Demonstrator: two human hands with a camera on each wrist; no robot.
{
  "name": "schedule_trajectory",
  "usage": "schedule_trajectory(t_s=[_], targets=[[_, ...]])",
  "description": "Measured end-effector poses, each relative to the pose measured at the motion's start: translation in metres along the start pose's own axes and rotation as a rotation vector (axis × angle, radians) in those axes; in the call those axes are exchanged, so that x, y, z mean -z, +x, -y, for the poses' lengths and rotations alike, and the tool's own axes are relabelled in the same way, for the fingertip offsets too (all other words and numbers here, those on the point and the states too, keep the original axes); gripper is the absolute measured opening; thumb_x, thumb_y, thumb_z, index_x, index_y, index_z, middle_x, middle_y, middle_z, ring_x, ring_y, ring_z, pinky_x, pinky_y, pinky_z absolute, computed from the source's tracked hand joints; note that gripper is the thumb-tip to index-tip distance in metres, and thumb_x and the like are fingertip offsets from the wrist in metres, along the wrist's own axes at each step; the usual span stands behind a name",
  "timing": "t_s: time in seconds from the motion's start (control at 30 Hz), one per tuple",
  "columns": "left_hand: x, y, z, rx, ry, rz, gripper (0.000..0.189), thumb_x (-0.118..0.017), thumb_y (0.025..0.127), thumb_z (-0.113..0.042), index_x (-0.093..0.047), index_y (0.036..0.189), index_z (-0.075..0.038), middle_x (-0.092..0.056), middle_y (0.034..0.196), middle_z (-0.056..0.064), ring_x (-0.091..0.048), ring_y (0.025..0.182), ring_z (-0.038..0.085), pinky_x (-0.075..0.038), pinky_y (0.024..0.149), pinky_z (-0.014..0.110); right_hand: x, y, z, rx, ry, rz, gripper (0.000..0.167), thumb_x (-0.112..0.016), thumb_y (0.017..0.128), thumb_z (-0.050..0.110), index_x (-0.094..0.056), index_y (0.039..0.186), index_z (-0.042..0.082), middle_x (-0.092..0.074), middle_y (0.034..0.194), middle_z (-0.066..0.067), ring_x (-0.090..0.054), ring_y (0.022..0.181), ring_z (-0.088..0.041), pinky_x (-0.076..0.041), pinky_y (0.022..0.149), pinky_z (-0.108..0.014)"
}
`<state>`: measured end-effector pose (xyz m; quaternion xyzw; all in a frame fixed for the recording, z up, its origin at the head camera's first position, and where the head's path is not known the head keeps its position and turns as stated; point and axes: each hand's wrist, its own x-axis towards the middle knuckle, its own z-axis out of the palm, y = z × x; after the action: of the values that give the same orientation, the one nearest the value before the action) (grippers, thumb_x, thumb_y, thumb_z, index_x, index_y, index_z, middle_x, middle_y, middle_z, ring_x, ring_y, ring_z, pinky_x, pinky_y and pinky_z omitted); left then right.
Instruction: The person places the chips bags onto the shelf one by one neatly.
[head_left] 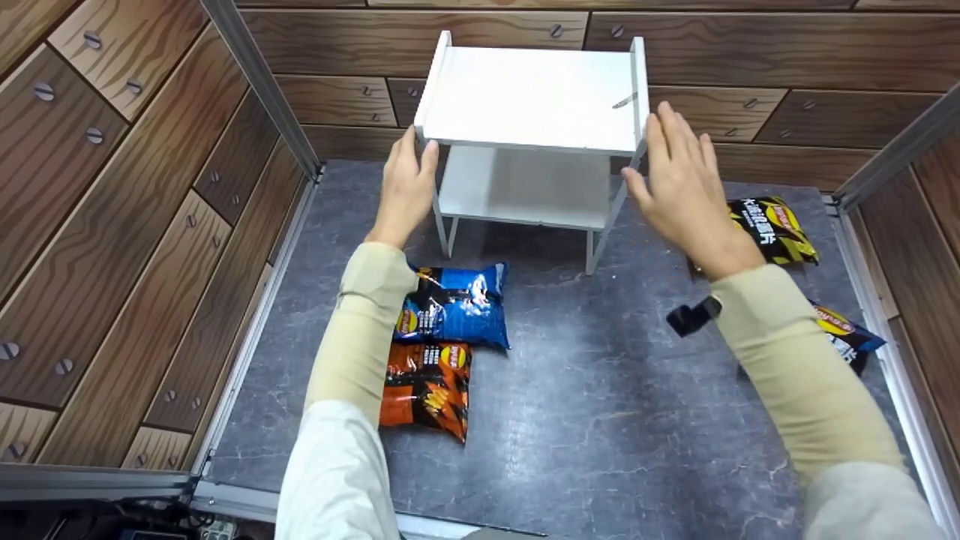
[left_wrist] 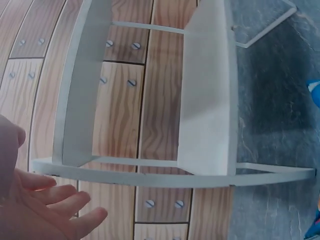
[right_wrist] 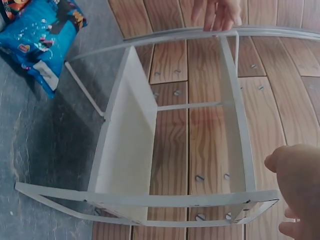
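Observation:
A small white two-tier shelf [head_left: 536, 97] stands upright against the back wall, with a lower board [head_left: 525, 187] and thin metal legs. My left hand [head_left: 405, 187] is at its left front upper corner, fingers extended along the outside of the side frame. Beside the right frame, my right hand [head_left: 682, 187] is raised with straight fingers and the thumb apart. The left wrist view has the relaxed fingers [left_wrist: 65, 200] close by the frame's top end. In the right wrist view, part of the right hand [right_wrist: 300, 185] shows just off the frame's upper end.
A blue chip bag [head_left: 469, 304] and an orange chip bag [head_left: 427, 386] lie on the grey floor before the shelf. Further right lie a black and yellow chip bag [head_left: 780, 232] and a dark blue one [head_left: 847, 337]. Wood-patterned walls and metal rails enclose the floor.

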<state>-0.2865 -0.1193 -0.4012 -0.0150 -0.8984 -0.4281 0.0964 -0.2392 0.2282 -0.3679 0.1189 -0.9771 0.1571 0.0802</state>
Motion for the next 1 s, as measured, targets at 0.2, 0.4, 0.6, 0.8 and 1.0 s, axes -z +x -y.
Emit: schedule_trajectory(t_s=[0.2,0.4,0.6,0.8,1.0], targets=[[-0.004,0.011,-0.008,0.014,0.026,-0.097,0.044,-0.039,0.107,-0.032,-0.053,0.133,0.001,-0.063,0.125,0.019,-0.059,0.121,0.031,-0.047,0.102,0.042,-0.006,0.014,-0.003,0.005,-0.009,0.023,0.071,-0.04,0.105,0.035,-0.006,0.159,0.002,-0.002,0.168,-0.014,-0.01,0.154,-0.037,-0.003,0.123,-0.06],[-0.011,0.014,-0.018,0.059,0.068,-0.202,0.039,-0.046,0.105,-0.035,-0.066,0.113,-0.002,-0.072,0.104,0.018,-0.067,0.104,0.034,-0.05,0.09,0.046,-0.016,0.013,-0.012,0.03,0.022,-0.086,0.063,-0.042,0.106,0.025,-0.014,0.158,0.003,-0.013,0.166,-0.016,-0.022,0.151,-0.038,-0.013,0.123,-0.06],[-0.017,0.016,-0.021,0.076,0.111,-0.26,0.035,-0.053,0.102,-0.035,-0.069,0.111,-0.005,-0.074,0.105,0.016,-0.068,0.101,0.034,-0.05,0.088,0.046,-0.021,0.009,-0.018,0.051,0.03,-0.159,0.059,-0.042,0.106,0.022,-0.019,0.158,0.004,-0.019,0.165,-0.015,-0.026,0.15,-0.037,-0.016,0.123,-0.057],[-0.02,0.016,-0.02,0.051,0.128,-0.274,0.033,-0.053,0.103,-0.03,-0.071,0.112,-0.004,-0.075,0.104,0.015,-0.07,0.098,0.032,-0.053,0.085,0.044,-0.022,0.007,-0.022,0.046,0.054,-0.171,0.059,-0.04,0.107,0.021,-0.017,0.158,0.004,-0.018,0.165,-0.014,-0.025,0.151,-0.035,-0.016,0.124,-0.056],[-0.023,0.016,-0.023,0.037,0.136,-0.283,0.032,-0.054,0.102,-0.03,-0.071,0.11,-0.005,-0.075,0.102,0.014,-0.071,0.096,0.032,-0.053,0.084,0.044,-0.021,0.005,-0.026,0.036,0.072,-0.187,0.058,-0.041,0.106,0.02,-0.019,0.158,0.004,-0.018,0.165,-0.014,-0.025,0.15,-0.036,-0.019,0.123,-0.055]])
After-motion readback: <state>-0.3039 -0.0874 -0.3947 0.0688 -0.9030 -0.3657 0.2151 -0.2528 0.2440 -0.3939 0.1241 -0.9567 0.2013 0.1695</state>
